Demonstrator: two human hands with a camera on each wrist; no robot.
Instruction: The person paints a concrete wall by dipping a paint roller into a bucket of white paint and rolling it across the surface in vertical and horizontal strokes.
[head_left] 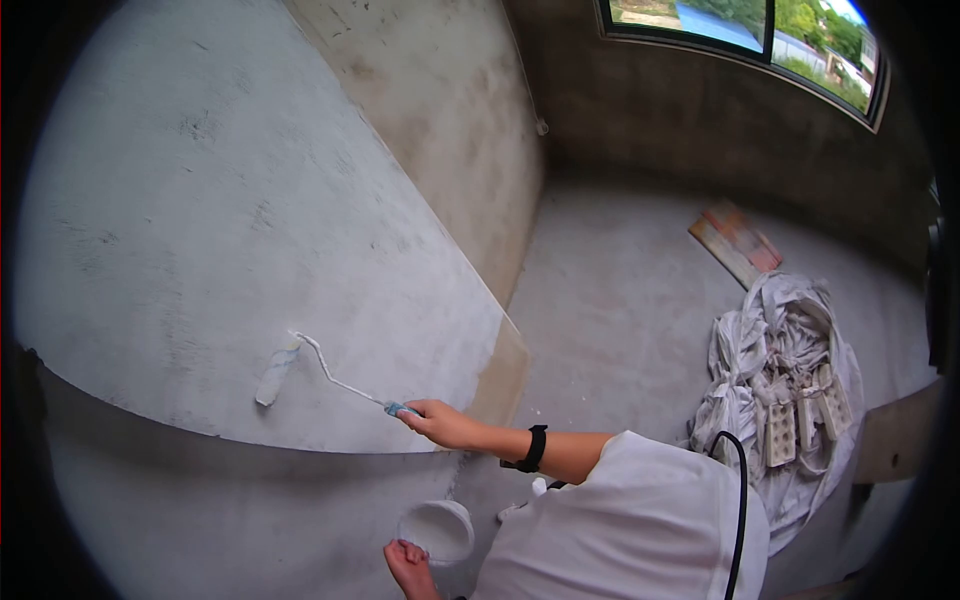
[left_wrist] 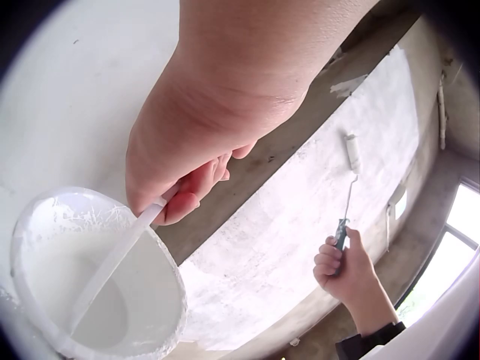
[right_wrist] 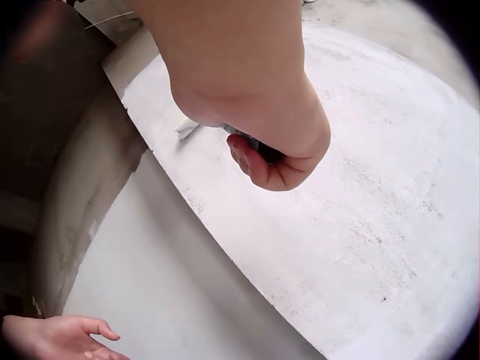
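The right hand (head_left: 440, 424) grips the paint roller (head_left: 277, 374) against the wall (head_left: 200, 210); the left hand (head_left: 408, 567) grips the bucket (left_wrist: 71, 216) by its handle (left_wrist: 112, 262), likely for easy dipping.

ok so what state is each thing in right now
Roller, held by the right hand, on or close to the wall
Wall, white, dark marks showing
Bucket, open, coated white inside
Handle, raised, held in the left hand
Cloth, crumpled
Board, lying on the floor
Window, cannot tell if shut
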